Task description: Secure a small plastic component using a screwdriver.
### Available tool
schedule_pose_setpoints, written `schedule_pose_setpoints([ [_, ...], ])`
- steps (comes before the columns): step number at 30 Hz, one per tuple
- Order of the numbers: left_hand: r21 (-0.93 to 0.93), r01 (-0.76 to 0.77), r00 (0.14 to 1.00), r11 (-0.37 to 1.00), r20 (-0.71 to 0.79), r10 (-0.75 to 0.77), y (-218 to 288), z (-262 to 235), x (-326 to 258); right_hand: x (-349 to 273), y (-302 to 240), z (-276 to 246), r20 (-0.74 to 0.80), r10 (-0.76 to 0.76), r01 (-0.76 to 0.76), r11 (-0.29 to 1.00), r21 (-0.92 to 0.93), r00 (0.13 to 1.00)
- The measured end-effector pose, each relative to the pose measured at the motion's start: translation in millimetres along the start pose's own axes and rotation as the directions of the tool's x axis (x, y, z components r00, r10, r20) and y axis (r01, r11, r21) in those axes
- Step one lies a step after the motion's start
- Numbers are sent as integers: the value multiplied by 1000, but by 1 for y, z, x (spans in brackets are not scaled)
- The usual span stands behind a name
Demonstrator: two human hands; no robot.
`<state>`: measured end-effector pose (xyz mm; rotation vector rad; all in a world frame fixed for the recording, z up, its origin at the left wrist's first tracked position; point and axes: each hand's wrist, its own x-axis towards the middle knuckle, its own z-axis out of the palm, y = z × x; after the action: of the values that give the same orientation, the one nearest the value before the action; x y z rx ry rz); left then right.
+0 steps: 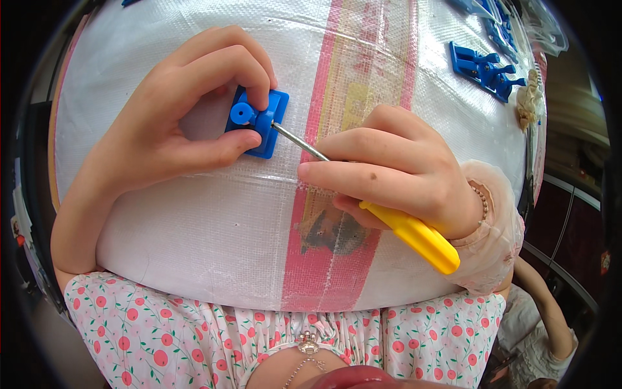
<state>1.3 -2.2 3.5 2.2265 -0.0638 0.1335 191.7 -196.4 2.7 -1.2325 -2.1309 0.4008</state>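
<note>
Blue plastic [265, 122] is pinched in the half-curled left hand [170, 113]; a screwdriver [421, 240] is gripped in the curled right hand [411, 162]; the left could be jabbed if pressure is applied askew.

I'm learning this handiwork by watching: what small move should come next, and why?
Probably a slight twist of the yellow-handled screwdriver: its tip appears to meet the blue plastic part, the right hand grips the tool, and the left hand steadies the part between thumb and fingers.

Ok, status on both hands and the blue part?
Left hand pinching blue part. Right hand holding yellow-handled screwdriver, tip at the part. Other blue parts apart, upper right.
</note>
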Motion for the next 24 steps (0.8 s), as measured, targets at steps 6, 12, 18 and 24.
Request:
schedule_pose_setpoints([
  [6, 8, 11, 1000, 1000, 10, -11, 1, -1, 0, 0, -1, 0, -8, 10, -10, 1000, 7, 1000],
  [12, 2, -5, 1000, 1000, -16, 5, 1, 2, -1, 0, 0, 1, -2, 7, -7, 1000, 22, 1000],
  [18, 15, 6, 1000, 1000, -4, -6, 3, 1, -2, -1, 0, 1, 3, 5, -5, 1000, 25, 1000],
  [24, 6, 20, 1000, 1000, -14, -20, 3, 0, -2, 0, -1, 2, -18, 15, -14, 999, 36, 1000],
])
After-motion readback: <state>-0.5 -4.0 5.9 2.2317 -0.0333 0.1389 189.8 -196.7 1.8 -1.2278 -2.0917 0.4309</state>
